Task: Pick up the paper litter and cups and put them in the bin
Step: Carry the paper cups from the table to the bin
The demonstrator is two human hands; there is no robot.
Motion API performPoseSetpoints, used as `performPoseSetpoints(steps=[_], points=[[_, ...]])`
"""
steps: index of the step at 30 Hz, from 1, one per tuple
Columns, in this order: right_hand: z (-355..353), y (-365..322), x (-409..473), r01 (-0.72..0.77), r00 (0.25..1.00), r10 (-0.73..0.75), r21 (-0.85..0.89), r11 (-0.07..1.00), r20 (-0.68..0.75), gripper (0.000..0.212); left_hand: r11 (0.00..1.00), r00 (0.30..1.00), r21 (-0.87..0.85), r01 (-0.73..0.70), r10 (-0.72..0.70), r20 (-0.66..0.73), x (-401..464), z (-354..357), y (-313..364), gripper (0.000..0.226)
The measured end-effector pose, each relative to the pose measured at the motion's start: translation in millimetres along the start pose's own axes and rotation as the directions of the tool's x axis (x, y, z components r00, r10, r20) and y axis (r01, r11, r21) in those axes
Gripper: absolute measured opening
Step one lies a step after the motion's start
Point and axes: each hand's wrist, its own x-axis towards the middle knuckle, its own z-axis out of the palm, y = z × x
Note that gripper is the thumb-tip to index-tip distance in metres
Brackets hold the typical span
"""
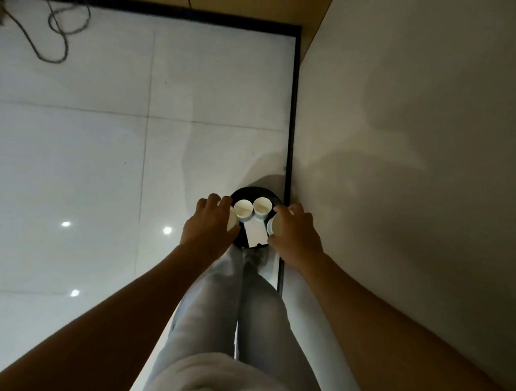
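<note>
The fingers (pixel 290 211) of the right hand (pixel 296 237) were curled round a white paper cup (pixel 274 225), holding it over the right edge of the round black bin (pixel 251 192). The fingers (pixel 217 202) of the left hand (pixel 211 225) were bent over another white cup (pixel 232 221) at the bin's left edge, with the thumb under it. Between the two hands, two more white cups (pixel 243 209) sat side by side in the bin, open ends up. A flat white piece of paper (pixel 256 233) lay just below them. The bin stood on the shiny white tiled floor (pixel 102 155), close to the pale wall (pixel 405 144). A grey cable (pixel 61 29) lay looped far off on the floor.
</note>
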Motion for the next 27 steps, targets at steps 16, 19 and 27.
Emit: performPoseSetpoints(steps=[16,19,27], points=[[128.6,57.3,229.3,0.045,0.997,-0.044,-0.019,0.999,0.058,0.062,1.0,0.996,-0.026,0.004,-0.002,0.091,197.5,167.5,-62.1,0.063],[151.9,66.2,247.9,0.064,0.994,-0.059,-0.05,0.997,0.089,0.064,1.0,0.99,-0.017,0.004,-0.001,0.143,210.9,193.2,-65.9,0.066],[193.4,85.2,253.2,0.097,0.983,-0.08,-0.099,0.99,0.165,0.07,1.0,0.977,-0.02,-0.003,0.007,0.214,212.5,232.6,-70.9,0.074]])
